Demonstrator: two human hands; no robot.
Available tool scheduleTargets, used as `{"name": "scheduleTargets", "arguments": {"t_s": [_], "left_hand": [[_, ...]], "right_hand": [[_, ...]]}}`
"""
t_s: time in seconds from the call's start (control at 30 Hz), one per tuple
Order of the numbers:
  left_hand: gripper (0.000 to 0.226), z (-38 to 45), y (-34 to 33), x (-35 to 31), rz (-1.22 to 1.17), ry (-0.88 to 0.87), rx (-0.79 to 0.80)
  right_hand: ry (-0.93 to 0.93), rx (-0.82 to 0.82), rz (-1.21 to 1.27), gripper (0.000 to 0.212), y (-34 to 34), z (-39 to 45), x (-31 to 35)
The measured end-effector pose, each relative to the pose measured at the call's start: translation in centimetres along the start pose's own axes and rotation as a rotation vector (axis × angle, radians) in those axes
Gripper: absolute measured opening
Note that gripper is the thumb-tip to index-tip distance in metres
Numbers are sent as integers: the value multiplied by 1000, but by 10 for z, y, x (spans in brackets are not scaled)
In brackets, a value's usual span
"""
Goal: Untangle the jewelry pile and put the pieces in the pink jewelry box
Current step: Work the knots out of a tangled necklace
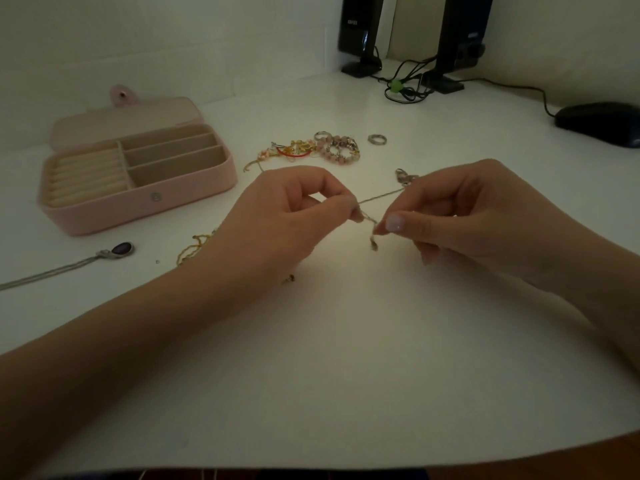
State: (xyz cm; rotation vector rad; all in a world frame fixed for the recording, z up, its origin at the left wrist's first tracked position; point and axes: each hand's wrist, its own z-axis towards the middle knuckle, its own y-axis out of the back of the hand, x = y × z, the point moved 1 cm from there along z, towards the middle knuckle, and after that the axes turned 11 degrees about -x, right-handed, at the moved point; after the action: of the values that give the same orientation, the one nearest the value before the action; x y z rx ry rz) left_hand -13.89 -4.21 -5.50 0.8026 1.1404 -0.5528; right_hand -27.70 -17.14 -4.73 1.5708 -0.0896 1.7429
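While the chain (379,195) is held taut above the table (346,341), its knot should be teased loose with small pulls, not yanked, lest it be tightened. It is pinched at one side by the left hand (294,209) and at the other by the right hand (460,213), fingers narrowly closed. Beyond, the pile (311,148) and the open box (138,178) are seen, its compartments looking unfilled.

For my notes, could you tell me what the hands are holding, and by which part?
Both pinch one thin chain: the left hand at a tangled spot near its middle, the right hand just beside it, with the clasp end trailing past its fingers.
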Motion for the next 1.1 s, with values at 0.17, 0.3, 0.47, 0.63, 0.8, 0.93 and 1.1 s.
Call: {"name": "scheduleTargets", "arguments": {"t_s": [0.17, 0.3, 0.47, 0.63, 0.8, 0.93, 1.1], "left_hand": [[25, -1, -3, -1, -21, 23, 34], [25, -2, -3, -1, -15, 27, 72], [21, -3, -3, -2, 70, -33, 115], [13, -6, -3, -3, 260, -211, 66], [20, -6, -1, -2, 428, -339, -43], [16, -4, 3, -1, 365, -309, -139], [20, -3, 1, 1, 301, -242, -49]], "right_hand": [[1, 4, 69, 23, 1, 0, 0], [19, -75, 118, 13, 4, 1, -3], [-56, -35, 234, 16, 4, 1, -3], [-116, 64, 377, 17, 2, -2, 2], [-166, 110, 424, 15, 2, -4, 5], [-186, 59, 472, 14, 6, -5, 10], [-183, -100, 494, 15, 11, -3, 9]]}}
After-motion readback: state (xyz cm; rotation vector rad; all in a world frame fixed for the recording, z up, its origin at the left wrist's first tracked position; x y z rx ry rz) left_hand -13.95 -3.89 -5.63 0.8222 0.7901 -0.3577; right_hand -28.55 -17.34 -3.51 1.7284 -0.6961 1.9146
